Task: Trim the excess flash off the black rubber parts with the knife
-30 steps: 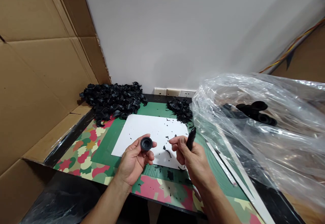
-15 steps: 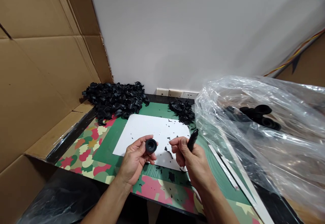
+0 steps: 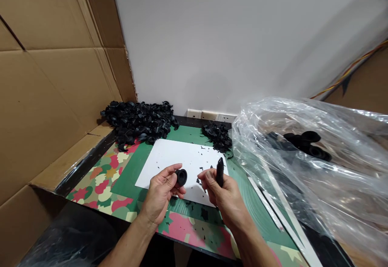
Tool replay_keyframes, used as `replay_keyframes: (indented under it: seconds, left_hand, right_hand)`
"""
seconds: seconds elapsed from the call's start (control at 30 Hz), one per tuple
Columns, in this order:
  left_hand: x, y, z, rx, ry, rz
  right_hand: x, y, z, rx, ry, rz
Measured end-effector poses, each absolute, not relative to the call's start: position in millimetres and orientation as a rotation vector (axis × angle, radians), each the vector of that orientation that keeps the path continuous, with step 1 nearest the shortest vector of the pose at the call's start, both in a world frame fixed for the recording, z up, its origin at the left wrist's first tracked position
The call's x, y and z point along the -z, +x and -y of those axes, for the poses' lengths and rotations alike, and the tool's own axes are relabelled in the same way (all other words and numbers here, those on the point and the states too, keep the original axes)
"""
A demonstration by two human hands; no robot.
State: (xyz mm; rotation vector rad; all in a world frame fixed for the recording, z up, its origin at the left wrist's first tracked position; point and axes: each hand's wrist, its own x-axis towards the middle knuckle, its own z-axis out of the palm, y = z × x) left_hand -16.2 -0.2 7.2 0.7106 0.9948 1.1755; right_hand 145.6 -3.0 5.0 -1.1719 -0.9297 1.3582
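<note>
My left hand (image 3: 160,192) pinches a small round black rubber part (image 3: 181,177) between thumb and fingers, its opening turned toward the right. My right hand (image 3: 222,194) is closed round a black pen-like tool (image 3: 219,171) that points upward, a few centimetres right of the part. Both hands hover over the near edge of a white sheet (image 3: 182,160) sprinkled with black trimmings.
The sheet lies on a green mat (image 3: 133,166) over a camouflage-patterned cover (image 3: 100,184). Piles of black rubber scraps sit at the back left (image 3: 138,121) and back centre (image 3: 218,135). A clear plastic bag (image 3: 306,170) with black parts fills the right. Cardboard walls (image 3: 54,89) stand left.
My left hand has turned the rubber part from face-up to sideways and brought it closer to my right hand. The tool has tipped more upright.
</note>
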Motion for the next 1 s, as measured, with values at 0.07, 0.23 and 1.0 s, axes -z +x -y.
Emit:
replay_keyframes:
  seconds: [0.07,0.23,1.0]
  left_hand:
    - [-7,-15,1,-1.184,0.721,-1.017]
    - [-7,-12,2,-1.208,0.822,-1.025]
    - [-3,-3,7,-1.243,1.051,-0.984]
  right_hand:
    - [-3,144,3,-1.332,-1.2,0.978]
    - [-2,132,5,-1.278,-1.244,1.137]
    - [11,109,18,-1.448,-1.0,0.667]
